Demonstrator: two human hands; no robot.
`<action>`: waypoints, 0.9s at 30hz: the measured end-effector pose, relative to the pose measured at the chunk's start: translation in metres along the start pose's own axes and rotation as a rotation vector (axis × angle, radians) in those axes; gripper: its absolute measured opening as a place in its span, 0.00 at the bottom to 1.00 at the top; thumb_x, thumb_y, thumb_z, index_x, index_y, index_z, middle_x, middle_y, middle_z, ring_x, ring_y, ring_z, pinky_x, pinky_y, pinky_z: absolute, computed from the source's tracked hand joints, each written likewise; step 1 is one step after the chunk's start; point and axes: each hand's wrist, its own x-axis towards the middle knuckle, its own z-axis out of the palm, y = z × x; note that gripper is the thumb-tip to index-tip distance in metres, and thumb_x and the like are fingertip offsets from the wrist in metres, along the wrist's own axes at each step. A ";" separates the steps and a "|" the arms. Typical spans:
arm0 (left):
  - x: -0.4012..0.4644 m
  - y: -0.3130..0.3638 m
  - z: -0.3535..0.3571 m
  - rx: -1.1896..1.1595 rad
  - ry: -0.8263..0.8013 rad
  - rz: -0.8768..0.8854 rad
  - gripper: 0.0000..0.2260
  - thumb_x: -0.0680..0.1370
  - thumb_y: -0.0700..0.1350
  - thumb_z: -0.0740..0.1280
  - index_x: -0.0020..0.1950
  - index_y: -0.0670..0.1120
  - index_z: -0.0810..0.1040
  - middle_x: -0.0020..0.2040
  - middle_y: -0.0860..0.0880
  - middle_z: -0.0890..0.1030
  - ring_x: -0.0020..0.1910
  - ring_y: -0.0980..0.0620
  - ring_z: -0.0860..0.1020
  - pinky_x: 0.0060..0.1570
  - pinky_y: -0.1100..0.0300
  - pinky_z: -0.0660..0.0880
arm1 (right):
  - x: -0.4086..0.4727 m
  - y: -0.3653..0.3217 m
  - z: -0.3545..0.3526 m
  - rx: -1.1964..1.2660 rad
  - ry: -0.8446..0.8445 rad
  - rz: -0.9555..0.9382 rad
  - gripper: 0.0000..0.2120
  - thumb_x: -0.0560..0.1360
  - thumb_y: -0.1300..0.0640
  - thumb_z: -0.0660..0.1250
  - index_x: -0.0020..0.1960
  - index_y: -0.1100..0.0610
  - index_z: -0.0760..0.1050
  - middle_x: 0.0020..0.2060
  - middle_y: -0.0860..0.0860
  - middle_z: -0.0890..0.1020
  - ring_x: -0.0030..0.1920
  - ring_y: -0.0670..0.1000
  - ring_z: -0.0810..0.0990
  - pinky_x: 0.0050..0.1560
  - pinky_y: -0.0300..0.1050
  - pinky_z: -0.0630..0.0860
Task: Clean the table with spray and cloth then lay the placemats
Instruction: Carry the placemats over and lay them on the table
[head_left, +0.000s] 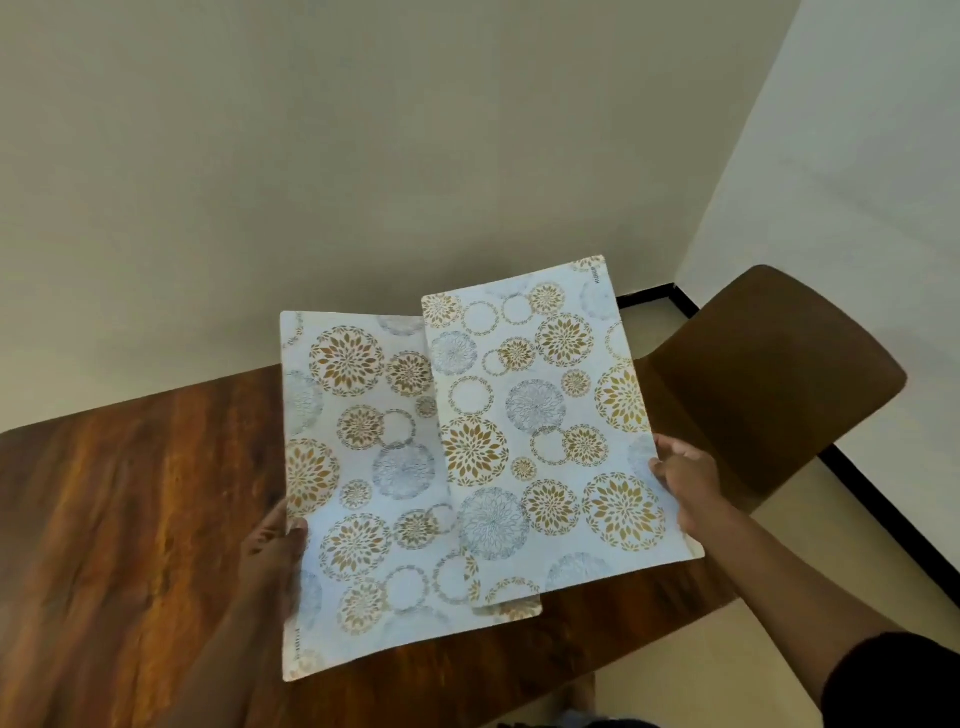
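Two white placemats printed with gold and grey flower circles are held up above the wooden table (130, 493). My left hand (275, 540) pinches the left edge of the left placemat (358, 467), thumb on top. My right hand (685, 478) pinches the right edge of the right placemat (545, 415). The right placemat overlaps the left one along the middle. Both mats tilt toward me and hide part of the tabletop. No spray bottle or cloth shows in this view.
A brown chair (769, 374) with a curved back stands at the table's right end. A plain wall rises behind the table, with a dark skirting strip (883, 514) along the floor at the right.
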 end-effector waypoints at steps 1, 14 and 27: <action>-0.003 0.004 -0.002 -0.011 -0.007 -0.004 0.17 0.88 0.33 0.58 0.74 0.42 0.78 0.63 0.41 0.86 0.46 0.45 0.89 0.41 0.47 0.88 | 0.009 -0.002 -0.010 -0.005 0.017 0.003 0.18 0.82 0.70 0.62 0.67 0.56 0.78 0.57 0.57 0.82 0.50 0.57 0.84 0.48 0.55 0.82; -0.032 -0.003 0.019 -0.051 0.069 -0.013 0.20 0.87 0.34 0.59 0.78 0.46 0.75 0.66 0.36 0.83 0.44 0.43 0.89 0.43 0.41 0.86 | 0.109 -0.005 -0.054 -0.190 0.077 0.053 0.20 0.82 0.71 0.62 0.70 0.57 0.78 0.61 0.60 0.82 0.41 0.52 0.79 0.37 0.45 0.75; -0.058 -0.050 0.097 -0.049 0.227 0.006 0.20 0.87 0.36 0.62 0.77 0.52 0.77 0.67 0.41 0.85 0.63 0.33 0.83 0.51 0.33 0.83 | 0.136 0.034 -0.018 -0.263 -0.062 0.055 0.16 0.80 0.59 0.69 0.67 0.53 0.81 0.60 0.55 0.85 0.48 0.58 0.85 0.39 0.47 0.81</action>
